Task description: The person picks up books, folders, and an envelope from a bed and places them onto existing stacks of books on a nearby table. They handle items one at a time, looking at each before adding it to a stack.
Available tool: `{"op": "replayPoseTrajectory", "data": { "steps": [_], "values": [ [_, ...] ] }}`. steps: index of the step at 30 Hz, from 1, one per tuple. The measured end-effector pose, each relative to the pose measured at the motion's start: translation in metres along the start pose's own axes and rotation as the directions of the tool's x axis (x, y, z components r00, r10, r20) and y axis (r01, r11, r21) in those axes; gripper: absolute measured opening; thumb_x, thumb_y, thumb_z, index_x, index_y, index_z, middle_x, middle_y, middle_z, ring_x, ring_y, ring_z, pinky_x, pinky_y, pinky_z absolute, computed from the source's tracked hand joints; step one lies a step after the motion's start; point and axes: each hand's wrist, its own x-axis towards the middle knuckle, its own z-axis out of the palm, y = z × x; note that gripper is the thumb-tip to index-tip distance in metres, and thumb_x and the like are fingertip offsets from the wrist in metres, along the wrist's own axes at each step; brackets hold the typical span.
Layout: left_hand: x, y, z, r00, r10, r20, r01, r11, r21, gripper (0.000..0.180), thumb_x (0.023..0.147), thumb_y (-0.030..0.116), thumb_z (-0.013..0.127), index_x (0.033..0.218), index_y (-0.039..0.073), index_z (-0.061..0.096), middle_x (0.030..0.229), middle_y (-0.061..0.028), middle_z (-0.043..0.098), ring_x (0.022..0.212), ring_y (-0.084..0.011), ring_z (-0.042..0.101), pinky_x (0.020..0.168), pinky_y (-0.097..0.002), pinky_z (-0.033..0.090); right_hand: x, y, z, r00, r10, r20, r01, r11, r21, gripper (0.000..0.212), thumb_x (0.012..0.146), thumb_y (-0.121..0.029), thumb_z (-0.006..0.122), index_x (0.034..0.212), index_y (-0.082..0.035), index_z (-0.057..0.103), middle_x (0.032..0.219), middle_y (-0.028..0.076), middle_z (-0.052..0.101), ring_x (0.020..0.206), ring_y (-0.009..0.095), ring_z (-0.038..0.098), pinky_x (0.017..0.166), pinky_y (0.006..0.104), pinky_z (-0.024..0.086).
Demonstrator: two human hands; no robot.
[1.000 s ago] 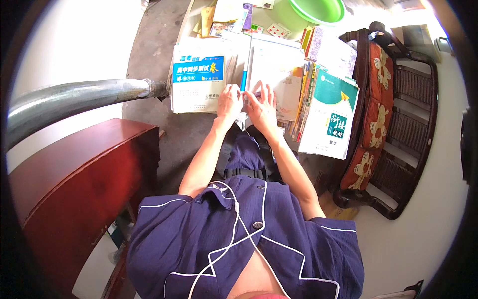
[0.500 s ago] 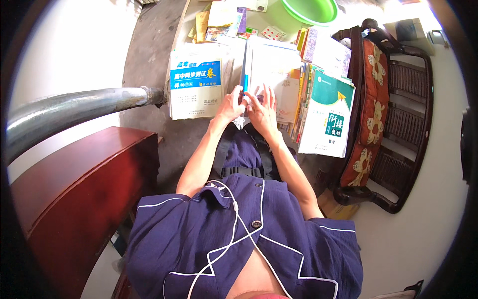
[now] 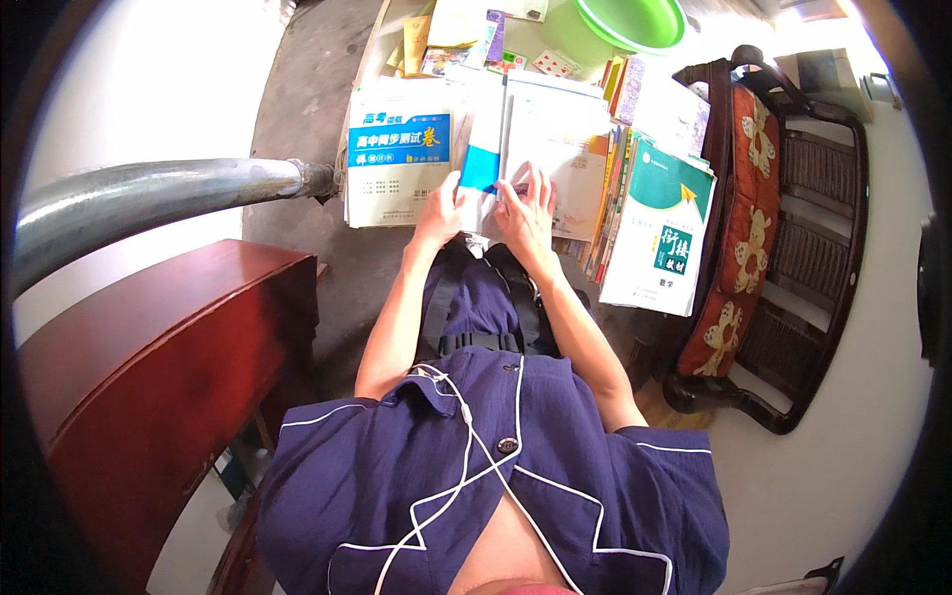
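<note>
Left hand (image 3: 438, 212) sits farther left than a second ago, at the edge of a blue-and-white paper booklet (image 3: 481, 159) between both hands; grip unclear. Blue band (image 3: 481, 172) now shows wider. Right hand (image 3: 526, 210): fingers spread, by booklet's right edge. White paper stack (image 3: 387, 201), left: blue label (image 3: 397, 145), white-and-yellow lettering.

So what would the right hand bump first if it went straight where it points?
The right hand would likely meet the white book first; depth is unclear, so they might be touching now.
</note>
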Motion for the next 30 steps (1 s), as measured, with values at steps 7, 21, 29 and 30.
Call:
{"op": "replayPoseTrajectory", "data": {
  "steps": [7,21,29,30],
  "values": [
    [-0.004,-0.050,-0.019,1.000,-0.021,-0.021,0.011,0.915,-0.403,0.020,0.092,0.015,0.054,0.104,0.001,0.061,0.071,0.0037,0.056,0.064,-0.0036,0.053,0.055,-0.0201,0.043,0.002,-0.004,0.001,1.000,0.013,-0.003,-0.013,1.000,0.022,0.040,0.077,-0.014,0.063,0.116,-0.017,0.062,0.143,0.023,0.032,0.133,0.042,0.029,0.111,0.0547,0.023],
    [-0.072,-0.067,-0.092,0.918,-0.324,-0.228,0.114,0.768,-0.630,0.025,0.096,0.021,0.056,0.109,0.000,0.061,0.090,-0.0008,0.063,0.078,-0.0072,0.057,0.069,-0.0226,0.046,0.010,-0.008,0.011,0.997,0.071,-0.023,-0.069,0.994,0.091,0.025,0.093,-0.023,0.056,0.113,-0.013,0.066,0.141,0.024,0.035,0.128,0.044,0.033,0.106,0.0510,0.030],
    [-0.058,-0.046,-0.072,0.964,-0.173,-0.201,0.022,0.808,-0.589,0.031,0.096,0.021,0.057,0.118,-0.001,0.059,0.090,0.0004,0.063,0.078,-0.0055,0.053,0.070,-0.0205,0.041,0.021,0.000,-0.004,0.920,0.282,0.273,-0.382,0.487,0.785,0.040,0.096,-0.023,0.058,0.125,0.005,0.053,0.079,0.005,0.062,0.073,0.009,0.051,0.066,0.0266,0.044],
    [-0.054,-0.045,-0.068,0.969,-0.165,-0.186,0.024,0.808,-0.589,0.031,0.096,0.021,0.057,0.118,-0.001,0.059,0.090,0.0004,0.063,0.078,-0.0055,0.053,0.070,-0.0205,0.041,0.018,0.001,-0.012,0.903,0.289,0.319,-0.422,0.443,0.791,0.043,0.095,-0.020,0.060,0.129,0.004,0.049,0.075,0.004,0.059,0.069,0.007,0.047,0.061,0.0255,0.040]
  ]
}}
